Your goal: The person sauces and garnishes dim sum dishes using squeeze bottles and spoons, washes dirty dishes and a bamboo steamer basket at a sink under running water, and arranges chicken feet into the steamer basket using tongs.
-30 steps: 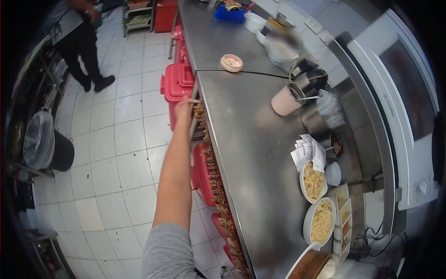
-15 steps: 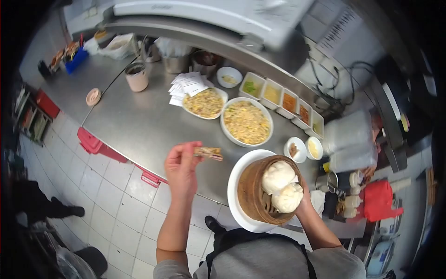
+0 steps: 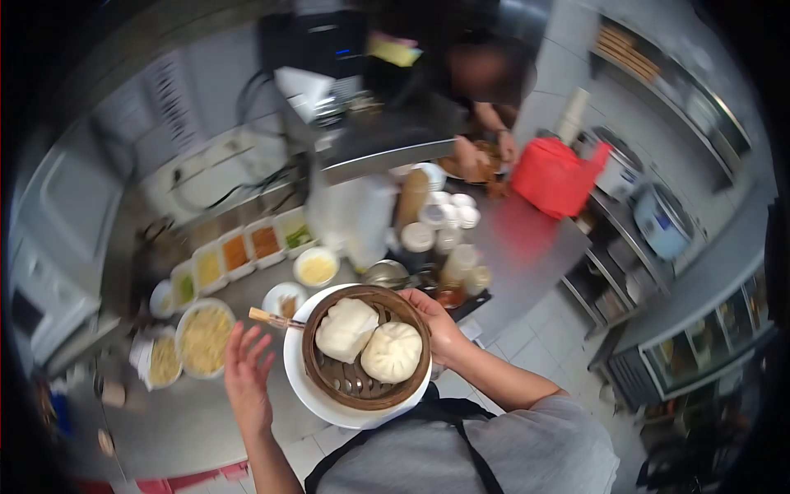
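Note:
My right hand [image 3: 434, 325] grips the right side of a round bamboo steamer [image 3: 329, 393] that sits on a white plate [image 3: 298, 375]. Two white buns lie in the steamer: a smooth one [image 3: 346, 329] and a pleated one [image 3: 392, 352]. At the left rim a narrow yellow-brown piece [image 3: 276, 319], peg-like in shape, sticks outward over the plate; its exact kind is unclear. Just below its outer end my left hand [image 3: 249, 375] is open, fingers spread, with nothing in it.
Beyond the plate is a steel counter [image 3: 206, 420] with a bowl of fried rice [image 3: 204, 339], a row of topping tubs [image 3: 237, 251] and small white bowls [image 3: 317, 267]. Bottles [image 3: 457, 263] and a red bag [image 3: 559, 177] stand to the right. Another person's hands [image 3: 485, 156] work behind.
My view has swung right, and the steamer and plate came along in my right hand. The narrow piece left my left hand's pinch and is now at the steamer's rim; those fingers have opened.

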Motion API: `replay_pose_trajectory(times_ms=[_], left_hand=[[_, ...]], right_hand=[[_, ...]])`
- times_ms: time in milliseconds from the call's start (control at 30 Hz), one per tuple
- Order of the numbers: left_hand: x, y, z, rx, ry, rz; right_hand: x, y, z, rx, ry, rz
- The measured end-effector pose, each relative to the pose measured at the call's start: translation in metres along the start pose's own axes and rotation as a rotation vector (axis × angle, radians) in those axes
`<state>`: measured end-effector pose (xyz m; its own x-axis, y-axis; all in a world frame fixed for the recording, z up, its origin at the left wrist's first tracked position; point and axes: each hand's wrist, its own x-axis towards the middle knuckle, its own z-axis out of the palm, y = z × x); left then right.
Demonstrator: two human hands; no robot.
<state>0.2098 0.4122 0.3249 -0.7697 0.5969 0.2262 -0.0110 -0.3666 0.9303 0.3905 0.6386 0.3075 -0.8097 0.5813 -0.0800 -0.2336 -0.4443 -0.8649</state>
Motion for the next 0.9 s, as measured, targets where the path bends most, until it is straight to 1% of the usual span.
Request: replay_pose_trajectory(times_ms=[33,67,100,133,167,200,267,333,433,467,533,567,600,667,700,767,800,867,900], left_hand=[[0.004,-0.004,0.011,-0.033,-0.003,-0.027],[0.006,-0.009,0.02,-0.059,0.01,-0.055],[0.006,-0.015,0.027,-0.051,-0.013,-0.06],[0.005,-0.022,0.033,-0.038,-0.001,-0.135],[0.002,-0.031,0.037,-0.029,0.01,-0.202],[0.0,-0.038,0.043,-0.025,-0.011,-0.205],[-0.005,-0.053,0.053,-0.036,0.086,-0.332],[-0.009,-0.063,0.065,-0.018,0.092,-0.363],[-0.006,-0.077,0.084,0.028,0.134,-0.409],[-0.001,-0.081,0.093,0.056,0.152,-0.428],[0.005,-0.083,0.116,0.069,0.148,-0.426],[0.008,-0.084,0.129,0.07,0.152,-0.418],[0.009,-0.081,0.146,0.072,0.151,-0.422],[0.01,-0.072,0.176,0.013,0.224,-0.511],[0.008,-0.072,0.179,0.027,0.233,-0.522],[0.004,-0.075,0.181,0.07,0.06,-0.545],[0.003,-0.074,0.182,0.081,0.082,-0.547],[0.012,-0.076,0.185,0.179,-0.094,-0.381],[0.021,-0.073,0.187,0.138,-0.085,-0.343]], right_hand=[[-0.007,-0.022,-0.014,-0.036,0.097,-0.036],[-0.016,-0.047,-0.028,0.055,0.228,-0.029],[-0.021,-0.064,-0.052,0.105,0.341,-0.065],[-0.027,-0.08,-0.079,0.154,0.451,-0.098],[-0.035,-0.095,-0.105,0.155,0.496,-0.15],[-0.043,-0.111,-0.132,0.158,0.547,-0.196],[-0.054,-0.132,-0.19,-0.089,0.711,-0.369],[-0.059,-0.137,-0.27,-0.182,0.742,-0.478],[-0.063,-0.128,-0.37,-0.154,0.906,-0.497],[-0.058,-0.12,-0.398,-0.149,0.909,-0.5],[-0.055,-0.098,-0.444,-0.194,1.125,-0.421],[-0.05,-0.084,-0.469,-0.179,1.147,-0.38],[-0.042,-0.072,-0.486,-0.236,1.21,-0.307],[-0.024,-0.035,-0.534,-0.231,1.224,-0.282],[-0.021,-0.02,-0.541,-0.228,1.224,-0.261],[0.003,-0.008,-0.546,-0.2,1.188,-0.218],[0.012,-0.004,-0.544,-0.199,1.173,-0.199],[0.021,0.001,-0.543,-0.347,1.123,-0.223],[0.024,0.003,-0.546,-0.423,1.128,-0.185]])
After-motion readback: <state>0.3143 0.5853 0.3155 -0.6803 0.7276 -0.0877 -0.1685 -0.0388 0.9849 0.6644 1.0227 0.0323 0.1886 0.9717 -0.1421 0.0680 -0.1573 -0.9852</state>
